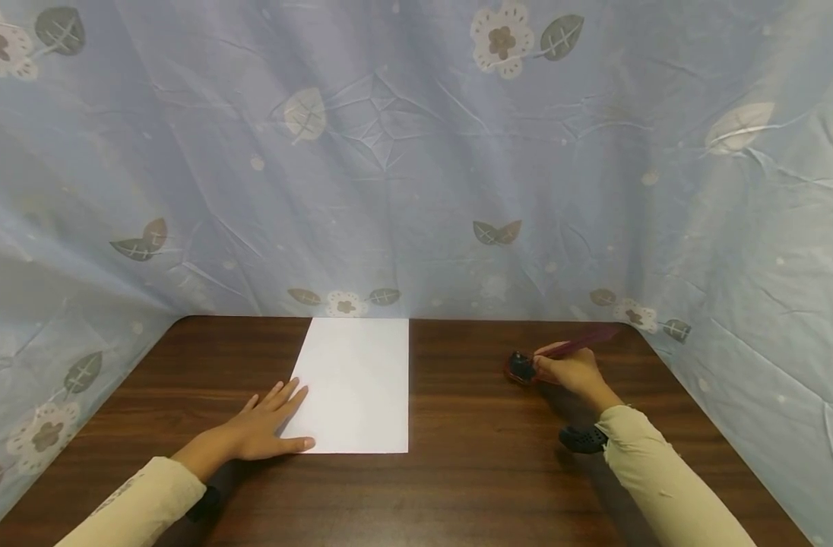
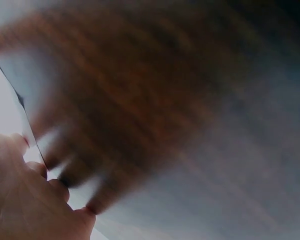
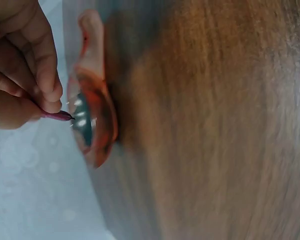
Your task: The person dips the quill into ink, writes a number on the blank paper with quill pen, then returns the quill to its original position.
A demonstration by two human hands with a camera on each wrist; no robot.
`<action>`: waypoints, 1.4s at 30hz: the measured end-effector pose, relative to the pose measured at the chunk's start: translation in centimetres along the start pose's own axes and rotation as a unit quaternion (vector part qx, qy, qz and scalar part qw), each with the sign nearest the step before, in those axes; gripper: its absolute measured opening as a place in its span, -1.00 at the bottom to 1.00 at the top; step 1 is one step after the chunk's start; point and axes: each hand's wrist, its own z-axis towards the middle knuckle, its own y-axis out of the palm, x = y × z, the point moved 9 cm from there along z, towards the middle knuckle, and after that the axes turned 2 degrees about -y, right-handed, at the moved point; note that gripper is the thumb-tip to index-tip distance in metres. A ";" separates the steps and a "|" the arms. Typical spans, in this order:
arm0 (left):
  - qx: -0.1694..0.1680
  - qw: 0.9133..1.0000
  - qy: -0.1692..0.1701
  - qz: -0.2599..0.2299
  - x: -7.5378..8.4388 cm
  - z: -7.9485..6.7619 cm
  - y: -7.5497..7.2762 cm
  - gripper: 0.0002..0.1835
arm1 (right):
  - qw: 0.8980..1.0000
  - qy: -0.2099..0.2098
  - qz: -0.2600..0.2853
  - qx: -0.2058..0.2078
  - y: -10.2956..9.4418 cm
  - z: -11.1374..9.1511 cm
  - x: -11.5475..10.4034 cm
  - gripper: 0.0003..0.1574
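Note:
In the head view a blank white sheet of paper point(image 1: 362, 387) lies on the wooden table. My left hand point(image 1: 262, 425) rests spread across its left edge, fingertips and thumb on the paper; the left wrist view shows that hand point(image 2: 30, 195) from the palm side. My right hand point(image 1: 570, 372) pinches a slim maroon pen point(image 1: 581, 342), whose upper end widens like a quill and is blurred. In the right wrist view the pen's fine dark tip meets dark liquid in a clear reddish spoon-shaped dish point(image 3: 107, 107) on the table.
The brown wooden table point(image 1: 471, 486) spreads under both arms. A pale blue curtain point(image 1: 416, 190) with leaves and flowers hangs along its back and sides. A black wrist device point(image 1: 581, 439) sits below the right wrist.

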 end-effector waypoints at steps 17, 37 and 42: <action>-0.006 1.000 -0.008 0.003 -0.1 0.1 0.0 0.06 | 0.998 -0.025 -0.034 0.040 1.1 -0.2 -5.2 -0.62; -0.011 1.000 -0.011 -0.001 -0.1 0.0 0.0 0.07 | 0.987 -0.056 0.152 -0.016 9.6 0.5 -11.1 -0.67; -0.008 1.000 -0.008 0.001 -0.3 0.1 0.1 0.06 | 0.985 -0.056 0.162 -0.028 11.7 0.4 -11.5 -0.69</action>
